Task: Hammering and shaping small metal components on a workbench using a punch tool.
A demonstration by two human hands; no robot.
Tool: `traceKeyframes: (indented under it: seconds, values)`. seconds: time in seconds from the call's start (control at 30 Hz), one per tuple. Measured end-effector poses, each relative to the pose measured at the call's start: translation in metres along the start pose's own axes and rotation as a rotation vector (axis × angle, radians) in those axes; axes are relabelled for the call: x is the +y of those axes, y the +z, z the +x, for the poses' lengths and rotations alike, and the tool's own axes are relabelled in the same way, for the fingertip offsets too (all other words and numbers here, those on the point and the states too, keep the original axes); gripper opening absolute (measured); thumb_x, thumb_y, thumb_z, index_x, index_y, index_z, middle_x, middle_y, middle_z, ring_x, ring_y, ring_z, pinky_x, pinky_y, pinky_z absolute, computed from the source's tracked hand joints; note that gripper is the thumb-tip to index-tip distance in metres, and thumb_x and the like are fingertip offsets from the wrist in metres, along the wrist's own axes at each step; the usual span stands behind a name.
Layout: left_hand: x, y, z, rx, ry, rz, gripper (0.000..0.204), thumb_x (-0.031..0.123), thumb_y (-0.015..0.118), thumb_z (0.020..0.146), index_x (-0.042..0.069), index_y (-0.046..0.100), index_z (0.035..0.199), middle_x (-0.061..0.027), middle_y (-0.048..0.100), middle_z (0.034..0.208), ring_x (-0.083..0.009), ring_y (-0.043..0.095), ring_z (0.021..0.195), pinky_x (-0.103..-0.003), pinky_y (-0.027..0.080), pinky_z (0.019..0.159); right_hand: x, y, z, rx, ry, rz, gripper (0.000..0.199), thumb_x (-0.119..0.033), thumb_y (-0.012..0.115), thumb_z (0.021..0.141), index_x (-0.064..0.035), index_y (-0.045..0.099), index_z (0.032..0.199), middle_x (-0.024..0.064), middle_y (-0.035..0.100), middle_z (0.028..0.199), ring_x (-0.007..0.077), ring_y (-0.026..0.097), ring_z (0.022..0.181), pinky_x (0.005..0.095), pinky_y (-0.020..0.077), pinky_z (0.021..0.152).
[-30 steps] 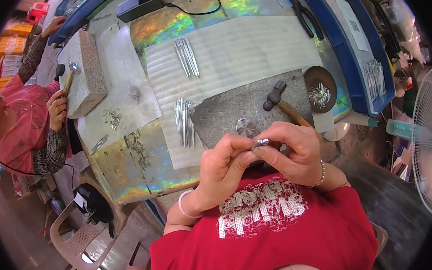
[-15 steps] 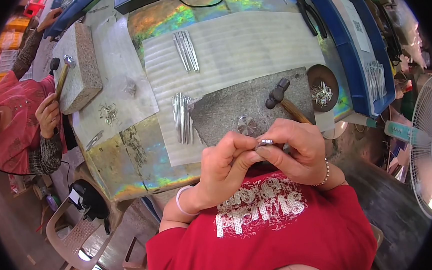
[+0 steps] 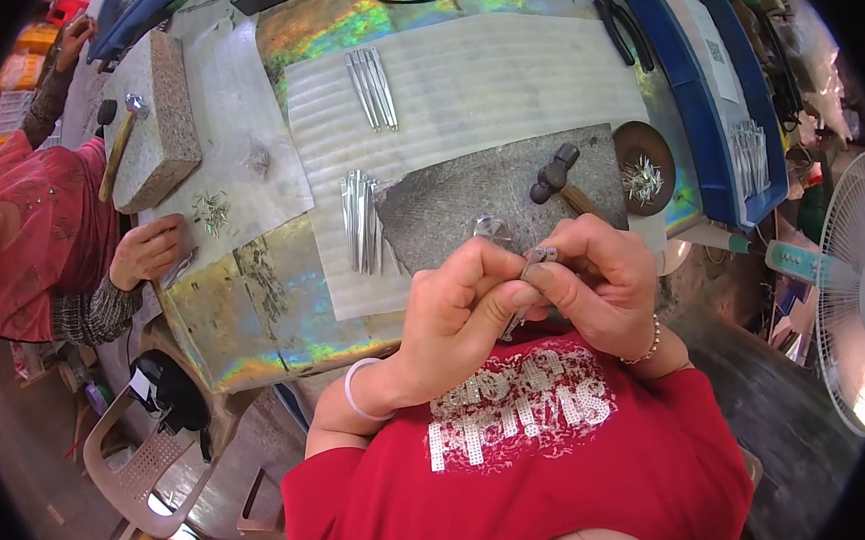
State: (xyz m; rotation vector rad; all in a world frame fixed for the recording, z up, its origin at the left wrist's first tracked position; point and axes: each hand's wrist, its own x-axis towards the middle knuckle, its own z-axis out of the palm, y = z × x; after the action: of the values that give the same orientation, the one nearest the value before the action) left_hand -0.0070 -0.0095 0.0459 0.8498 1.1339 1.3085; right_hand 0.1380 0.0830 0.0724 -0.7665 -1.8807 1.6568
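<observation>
Both hands are up close to the chest, just off the near edge of the stone slab (image 3: 467,192). The left hand (image 3: 456,313) and right hand (image 3: 594,279) are both curled shut around one small metal piece (image 3: 537,258), pinched between thumbs and fingertips right where the hands meet. It's too small to tell exactly what it is, just a thin silvery bit with a darker end poking up.

Everything else, relative to that slab: a hammer (image 3: 556,176) lies on its right end, head up and handle running toward the right hand. A little bent metal bit (image 3: 490,229) sits on the slab's near edge, just beyond the fingers. A bunch of metal strips (image 3: 361,220) lies just left of the slab on the white sheet (image 3: 479,76), and another bunch (image 3: 371,74) sits further up the sheet. Right of the slab there's a round brown dish (image 3: 645,160) with small pins in it. Well off to the left, another person's hand (image 3: 145,252) rests on the tabletop (image 3: 254,303) near a granite block (image 3: 156,119).
</observation>
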Motion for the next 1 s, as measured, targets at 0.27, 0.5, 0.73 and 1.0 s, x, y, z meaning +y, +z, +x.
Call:
traceKeyframes:
  seconds: [0.27,0.5,0.73,1.0]
  values:
    - [-0.002,0.003,-0.009,-0.008,0.011,0.052,0.010,0.005,0.058,0.090,-0.001,0.050,0.092,-0.0083,0.068,0.076,-0.0104,0.066,0.073,-0.023,0.051,0.063,-0.003,0.003,-0.008,0.008,-0.007,-0.012,0.011,-0.005,0.063,0.086,0.0011,0.056,0.081,0.0032,0.061,0.063,0.0052,0.060,0.057,0.0186,0.0455,0.049]
    - [0.007,0.001,0.004,-0.060,-0.255,-0.287,0.016,0.009,0.059,0.090,-0.004,0.050,0.090,-0.0090,0.064,0.075,-0.0101,0.062,0.073,-0.022,0.051,0.061,0.006,0.000,0.006,0.067,0.352,0.362,0.012,-0.007,0.061,0.087,-0.0037,0.054,0.077,-0.0010,0.056,0.060,0.0012,0.046,0.046,0.0165,0.0338,0.039]
    - [0.022,-0.012,0.020,-0.197,-0.434,-0.159,0.021,0.018,0.063,0.088,-0.001,0.054,0.087,-0.0049,0.062,0.067,-0.0095,0.061,0.053,-0.018,0.048,0.045,0.022,-0.004,0.013,0.008,0.525,0.699,0.016,-0.012,0.059,0.088,-0.0082,0.053,0.074,-0.0025,0.051,0.057,0.0017,0.036,0.039,0.0179,0.0260,0.034]
    - [0.029,-0.006,0.024,-0.236,-0.476,-0.142,0.022,0.019,0.062,0.089,-0.001,0.053,0.085,-0.0035,0.059,0.061,-0.0084,0.060,0.049,-0.018,0.047,0.041,0.022,0.000,0.004,0.085,0.511,0.755,0.016,-0.013,0.058,0.089,-0.0078,0.053,0.074,-0.0016,0.051,0.059,0.0020,0.034,0.039,0.0178,0.0265,0.034]
